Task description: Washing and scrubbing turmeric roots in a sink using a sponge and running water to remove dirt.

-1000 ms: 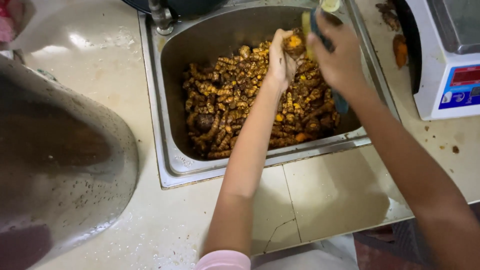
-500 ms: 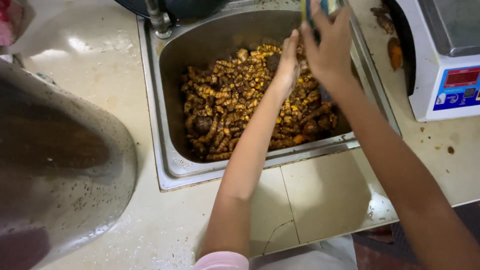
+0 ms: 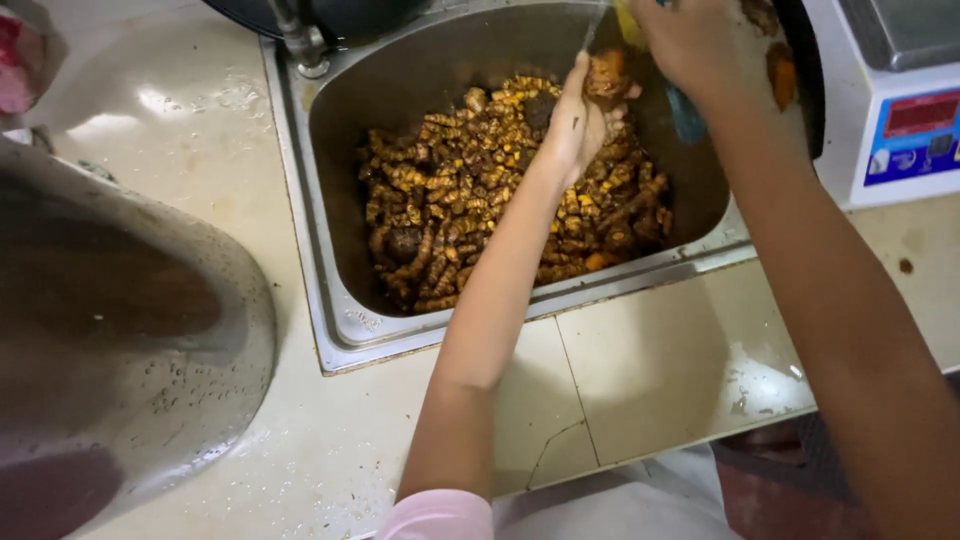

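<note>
Both my hands have climbed toward the far rim of the steel sink basin [image 3: 340, 200] since a second ago; the lumpy orange-brown turmeric root piece [image 3: 607, 75] is now lifted clear of the heap of muddy yellow-brown turmeric roots [image 3: 480, 190] and sits under a thin stream of water, so I judge rinsing or scrubbing is under way on this one root. My left hand [image 3: 575, 120] has its grip closed around that root, fingers curled from below. My right hand [image 3: 690, 40] is just above and beside it, grip closed on a yellow-and-blue tool, partly cut off by the frame edge. White digital scale [image 3: 895, 95] on the tabletop [image 3: 650, 380] at right.
</note>
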